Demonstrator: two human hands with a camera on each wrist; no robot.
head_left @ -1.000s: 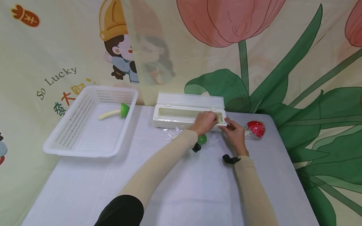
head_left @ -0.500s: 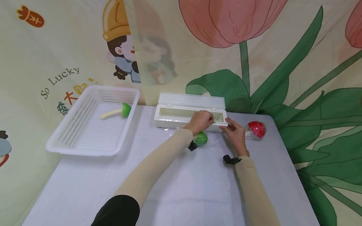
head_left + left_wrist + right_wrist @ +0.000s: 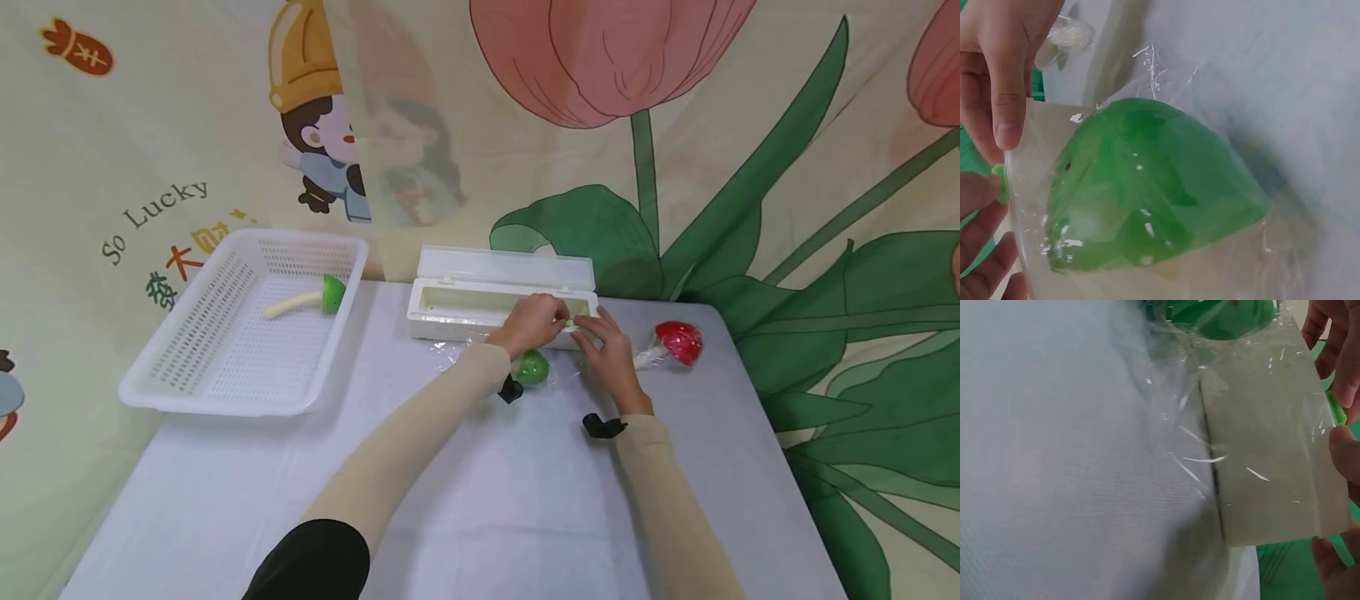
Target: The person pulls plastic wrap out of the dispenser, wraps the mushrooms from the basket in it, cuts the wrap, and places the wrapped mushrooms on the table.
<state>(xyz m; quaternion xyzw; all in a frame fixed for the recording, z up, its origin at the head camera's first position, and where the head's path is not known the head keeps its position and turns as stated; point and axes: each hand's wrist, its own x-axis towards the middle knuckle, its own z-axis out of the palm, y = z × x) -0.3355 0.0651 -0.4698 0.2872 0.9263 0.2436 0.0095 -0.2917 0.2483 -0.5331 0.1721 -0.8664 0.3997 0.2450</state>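
A long white box (image 3: 450, 328) with its hinged lid raised stands at the table's back. My left hand (image 3: 534, 323) reaches over its front wall, thumb and fingertips pinching a small bright green piece (image 3: 1001, 184) at the rim. Beside it, my right hand (image 3: 613, 354) grips the box near its front right corner; its thumb (image 3: 1007, 131) lies over the front rim in the left wrist view. Just before the box lies a green-capped toy mushroom (image 3: 533, 367) in clear wrap, partly hidden by my left wrist. The green piece's full shape is hidden by fingers.
At the left, a white perforated basket (image 3: 138, 398) holds an unwrapped green toy mushroom (image 3: 332, 294). A wrapped red toy mushroom (image 3: 679, 342) lies right of the box, near the table's right edge. A patterned cloth hangs directly behind the table.
My right hand has shifted slightly left along the box's rim, closer to my left fingertips. Over the last second my left hand has moved a little left, showing more of the wrapped green mushroom.
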